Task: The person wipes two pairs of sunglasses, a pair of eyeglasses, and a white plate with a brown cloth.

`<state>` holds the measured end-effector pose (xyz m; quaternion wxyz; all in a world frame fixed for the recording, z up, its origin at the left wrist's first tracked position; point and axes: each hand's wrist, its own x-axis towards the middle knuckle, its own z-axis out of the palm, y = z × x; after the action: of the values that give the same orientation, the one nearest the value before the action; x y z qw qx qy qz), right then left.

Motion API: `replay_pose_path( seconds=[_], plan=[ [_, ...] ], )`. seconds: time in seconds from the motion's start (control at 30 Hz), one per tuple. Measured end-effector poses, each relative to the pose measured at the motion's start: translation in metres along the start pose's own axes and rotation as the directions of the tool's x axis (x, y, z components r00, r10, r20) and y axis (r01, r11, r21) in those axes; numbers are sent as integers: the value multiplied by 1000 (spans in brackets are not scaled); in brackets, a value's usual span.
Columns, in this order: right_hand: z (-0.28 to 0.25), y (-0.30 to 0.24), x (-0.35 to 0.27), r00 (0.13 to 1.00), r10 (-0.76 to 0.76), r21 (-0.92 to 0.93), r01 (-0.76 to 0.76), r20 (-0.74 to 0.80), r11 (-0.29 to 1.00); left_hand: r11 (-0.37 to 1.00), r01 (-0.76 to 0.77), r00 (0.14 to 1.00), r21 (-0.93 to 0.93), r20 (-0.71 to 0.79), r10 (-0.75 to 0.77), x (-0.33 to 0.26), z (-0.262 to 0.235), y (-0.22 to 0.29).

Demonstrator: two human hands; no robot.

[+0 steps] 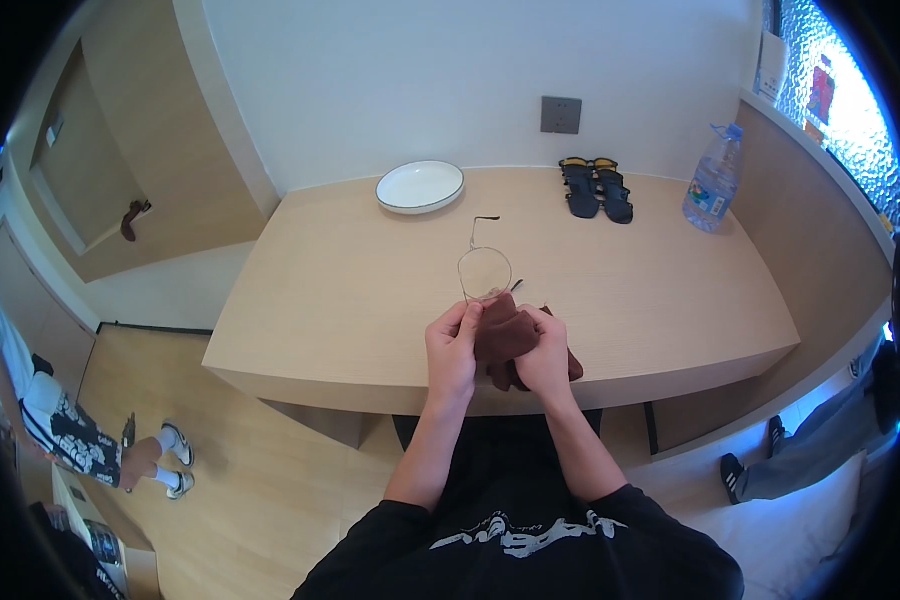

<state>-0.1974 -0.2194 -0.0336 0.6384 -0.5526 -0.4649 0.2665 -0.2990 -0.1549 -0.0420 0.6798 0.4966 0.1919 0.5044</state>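
Thin wire-rimmed eyeglasses (511,272) are held up over the near part of the desk, one round lens and a temple arm pointing away from me. My left hand (452,352) pinches the frame near its middle. A brown cloth (503,335) is bunched in my right hand (547,355), its fingers closed round it. The cloth covers the nearer lens, and its folds hang down by the desk's front edge. Both hands are close together, almost touching through the cloth.
On the wooden desk (370,300) stand a white plate (420,187) at the back left, several dark sunglasses lenses (597,190) in a stack, and a clear plastic bottle (713,182) by the right partition (820,210). A person's legs (145,465) show at left, another's (810,450) at right.
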Motion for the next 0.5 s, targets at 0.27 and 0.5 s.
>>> replay_pose_path(
  seconds=[0.27,0.5],
  plan=[
    [6,-2,-1,955,-282,-188,294,88,937,937,-106,993,-333,-82,83,0,14,10],
    [3,-1,-5,948,-302,-190,279,-100,941,898,-160,984,-409,-142,111,1,3,19]
  ],
)
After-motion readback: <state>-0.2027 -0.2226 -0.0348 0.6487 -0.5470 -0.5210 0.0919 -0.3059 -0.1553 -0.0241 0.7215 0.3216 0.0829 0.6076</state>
